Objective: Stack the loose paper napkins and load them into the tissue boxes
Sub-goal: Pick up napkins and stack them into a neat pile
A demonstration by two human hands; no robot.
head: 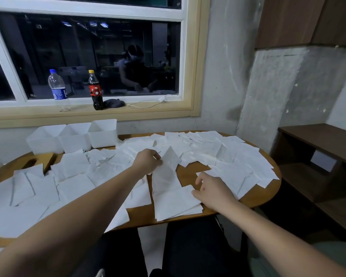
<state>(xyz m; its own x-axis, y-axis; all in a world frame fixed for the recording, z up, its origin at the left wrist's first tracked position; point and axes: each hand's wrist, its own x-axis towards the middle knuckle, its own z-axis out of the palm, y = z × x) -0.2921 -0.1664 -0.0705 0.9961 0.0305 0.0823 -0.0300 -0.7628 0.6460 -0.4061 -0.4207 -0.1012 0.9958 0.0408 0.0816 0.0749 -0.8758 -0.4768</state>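
Note:
Several loose white paper napkins (pixel 224 154) lie scattered over the wooden table (pixel 190 174). A small stack of napkins (pixel 176 204) sits near the table's front edge. My left hand (pixel 147 160) pinches one napkin (pixel 168 168) and holds it lifted above the stack. My right hand (pixel 214 189) rests on the stack's right edge, fingers spread, pressing it down. Three white tissue boxes (pixel 103 132) stand in a row at the back left, open at the top and with no napkins visible inside.
A water bottle (pixel 57 84) and a cola bottle (pixel 96 90) stand on the window sill, beside a dark cloth (pixel 114 102) and a white cable (pixel 152 102). A wooden holder (pixel 38 160) lies at the table's left. Dark shelves (pixel 318 166) stand to the right.

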